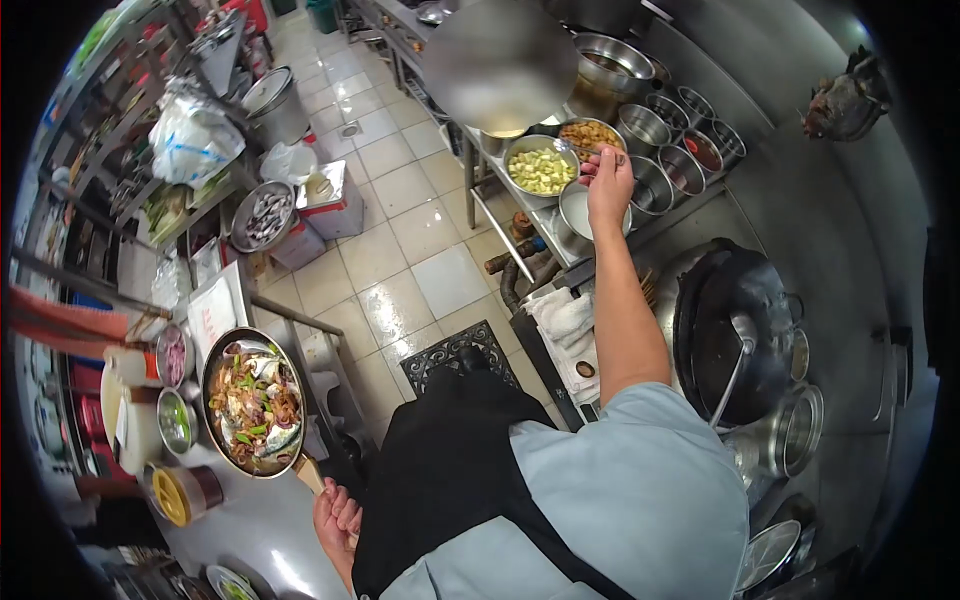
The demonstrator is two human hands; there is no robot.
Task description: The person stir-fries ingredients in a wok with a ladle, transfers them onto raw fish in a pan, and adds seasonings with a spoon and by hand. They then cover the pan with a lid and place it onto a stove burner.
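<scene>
My left hand (337,515) is wrapped round the wooden handle of a frying pan (250,402), which holds fish pieces, onions and green bits over the steel counter on the left. On the right, my right hand (608,180) reaches over the bowls with its fingers pinched together; whatever they hold is too small to make out. Beneath and beside it are a bowl of white contents (582,211), a bowl of pale green cubes (541,170) and a bowl of browned pieces (590,135).
A black wok (735,330) with a ladle (745,340) sits at the right. Metal pots (643,127) line the back. Left stand a yellow-lidded tub (172,495), small bowls (177,420) and a fish basin (265,215). A floor mat (455,360) lies ahead.
</scene>
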